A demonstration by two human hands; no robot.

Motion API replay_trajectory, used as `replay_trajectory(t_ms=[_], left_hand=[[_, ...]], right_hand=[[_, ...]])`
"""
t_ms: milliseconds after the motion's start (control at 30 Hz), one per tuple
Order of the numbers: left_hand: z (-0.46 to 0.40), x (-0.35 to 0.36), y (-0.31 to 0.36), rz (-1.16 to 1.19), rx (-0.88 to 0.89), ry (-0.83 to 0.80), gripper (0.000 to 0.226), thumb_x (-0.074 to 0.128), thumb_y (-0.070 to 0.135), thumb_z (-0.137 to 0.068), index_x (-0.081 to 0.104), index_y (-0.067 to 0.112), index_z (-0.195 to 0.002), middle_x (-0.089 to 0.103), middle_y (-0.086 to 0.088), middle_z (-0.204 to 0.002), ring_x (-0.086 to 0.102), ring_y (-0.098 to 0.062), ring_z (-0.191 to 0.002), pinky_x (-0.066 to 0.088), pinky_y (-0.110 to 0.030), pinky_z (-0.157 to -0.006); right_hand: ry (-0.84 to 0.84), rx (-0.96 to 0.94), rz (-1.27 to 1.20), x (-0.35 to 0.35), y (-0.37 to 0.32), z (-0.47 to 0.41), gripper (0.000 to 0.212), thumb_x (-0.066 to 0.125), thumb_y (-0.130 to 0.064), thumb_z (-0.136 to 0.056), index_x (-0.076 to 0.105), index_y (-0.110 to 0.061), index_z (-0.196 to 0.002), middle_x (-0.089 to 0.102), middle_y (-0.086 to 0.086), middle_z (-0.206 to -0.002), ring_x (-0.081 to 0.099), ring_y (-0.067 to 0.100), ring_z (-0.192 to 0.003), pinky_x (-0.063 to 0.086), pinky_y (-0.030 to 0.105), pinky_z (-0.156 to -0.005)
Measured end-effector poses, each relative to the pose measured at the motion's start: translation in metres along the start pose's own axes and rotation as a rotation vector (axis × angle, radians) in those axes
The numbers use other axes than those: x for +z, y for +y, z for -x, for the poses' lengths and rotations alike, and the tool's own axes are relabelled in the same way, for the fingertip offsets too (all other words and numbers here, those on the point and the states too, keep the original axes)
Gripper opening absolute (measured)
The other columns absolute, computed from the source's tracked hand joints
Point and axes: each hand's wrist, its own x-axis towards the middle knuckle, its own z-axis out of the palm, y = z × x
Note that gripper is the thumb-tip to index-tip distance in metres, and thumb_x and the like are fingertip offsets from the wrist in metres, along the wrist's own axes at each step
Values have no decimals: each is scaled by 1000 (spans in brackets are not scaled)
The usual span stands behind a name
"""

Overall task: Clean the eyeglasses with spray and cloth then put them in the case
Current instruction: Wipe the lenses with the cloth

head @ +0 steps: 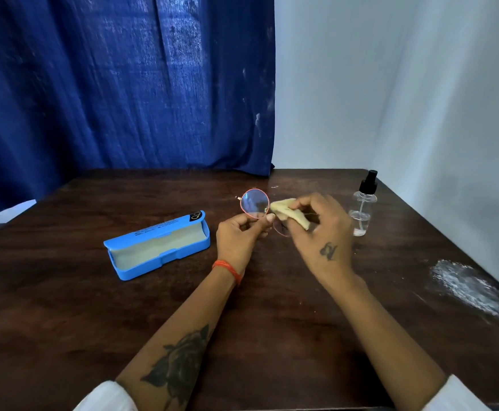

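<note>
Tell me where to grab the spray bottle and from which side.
Grip the spray bottle round its narrow neck, just under the black pump head, where the clear body pinches in. It stands upright near the table's right edge. Come from the near left with the right hand, probably after putting down the cloth it holds.

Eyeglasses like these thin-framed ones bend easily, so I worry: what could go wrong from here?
The left hand pinches the eyeglasses near the bridge while the right hand rubs the yellow cloth on one lens; hard pressure could twist the frame. The spray bottle stands just beyond the right hand, so a stray knuckle might tip it.
</note>
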Motion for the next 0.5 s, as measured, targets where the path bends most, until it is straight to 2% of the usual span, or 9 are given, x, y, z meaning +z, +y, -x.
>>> replay_trajectory(t_ms=[33,100,233,300,367,400,467,500], left_hand=[[0,0,0,-26,24,3,4,71,12,-76,71,15,-79,71,-4,-75,63,-7,-69,54,-22,-67],[-1,-3,-2,-118,70,21,19,67,7,-77,69,25,-71,69,2,-69,61,-5,-65,52,-22,-63],[-4,-7,-8,-280,63,94,37,59,-2,-79,58,26,-56,63,13,-51,59,1,-54,46,-16,-50],[-8,-8,-11,-357,29,114,35,57,-1,-82,54,25,-60,61,8,-55,60,-5,-62,49,-21,-54],[-12,-8,-15,-362,-26,99,26,55,0,-85,54,21,-69,63,-2,-73,62,-19,-76,54,-34,-67],[-14,-8,-17,-365,-46,88,24,55,1,-85,53,21,-73,62,-6,-78,61,-21,-80,54,-35,-70],[-14,-7,-16,-470,-17,73,27,56,0,-84,50,24,-72,59,-1,-76,58,-13,-73,50,-20,-66],[-13,-8,-16,-480,2,70,27,56,-1,-84,51,22,-70,59,-1,-74,58,-13,-71,49,-18,-64]], right_hand=[[-30,-51,3,4,-8,-2,11,72,-13,-70,66,-12,-79,64,4,-79,58,15,-69,45,22,-60],[-112,-145,44,14,-23,-7,14,74,-7,-69,69,-8,-82,64,8,-82,59,16,-73,43,19,-64],[-355,-257,237,31,-44,-17,19,69,-3,-75,68,-1,-93,62,15,-93,59,24,-84,53,33,-72],[-433,-252,314,37,-47,-19,20,63,-8,-82,65,-3,-101,59,13,-101,55,23,-89,51,33,-75],[-479,-274,363,39,-47,-20,21,59,-13,-86,64,-7,-105,57,10,-103,52,20,-92,48,29,-75],[-493,-288,374,39,-47,-20,21,59,-14,-86,63,-8,-106,57,9,-103,52,19,-92,46,28,-74],[-501,-302,373,38,-43,-19,21,60,-12,-85,64,-8,-106,57,9,-102,52,20,-92,46,29,-73],[-503,-308,374,37,-41,-18,22,61,-11,-84,64,-8,-105,57,10,-102,52,21,-92,47,29,-74]])
